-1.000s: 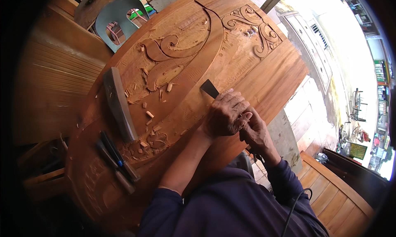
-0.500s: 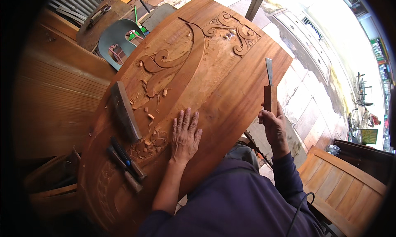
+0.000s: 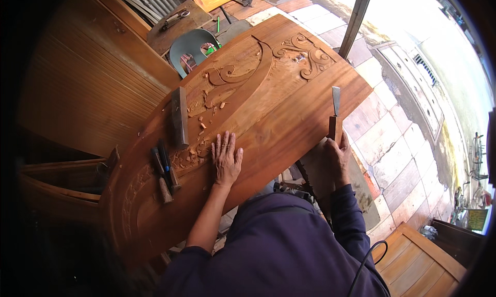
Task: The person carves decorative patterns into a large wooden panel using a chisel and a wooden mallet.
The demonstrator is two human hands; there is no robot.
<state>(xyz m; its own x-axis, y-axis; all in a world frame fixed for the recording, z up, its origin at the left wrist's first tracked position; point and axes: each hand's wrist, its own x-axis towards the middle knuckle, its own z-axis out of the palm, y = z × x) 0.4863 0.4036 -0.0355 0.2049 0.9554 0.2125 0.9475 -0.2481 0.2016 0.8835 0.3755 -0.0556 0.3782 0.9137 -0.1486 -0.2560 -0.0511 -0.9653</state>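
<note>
A large brown wooden panel with carved scrolls lies in front of me. Flat on its surface rests my left hand, fingers stretched and slightly spread, holding nothing. Beyond the panel's right edge, my right hand grips a chisel by its squared wooden handle, the flat metal blade pointing up and away. To the left of my left hand lie a wedge-shaped wooden block, perhaps a mallet, and two wooden-handled chisels side by side. Wood chips are scattered around them.
A grey-green plastic chair stands past the panel's far left edge, near a round wooden table. Large wooden boards lean at the left. A post rises beyond the far right corner. A slatted wooden piece sits at lower right.
The view has shifted, so the panel and tools appear smaller and moved. My left hand stays flat on the panel; my right hand still holds the chisel upright, a little lower.
</note>
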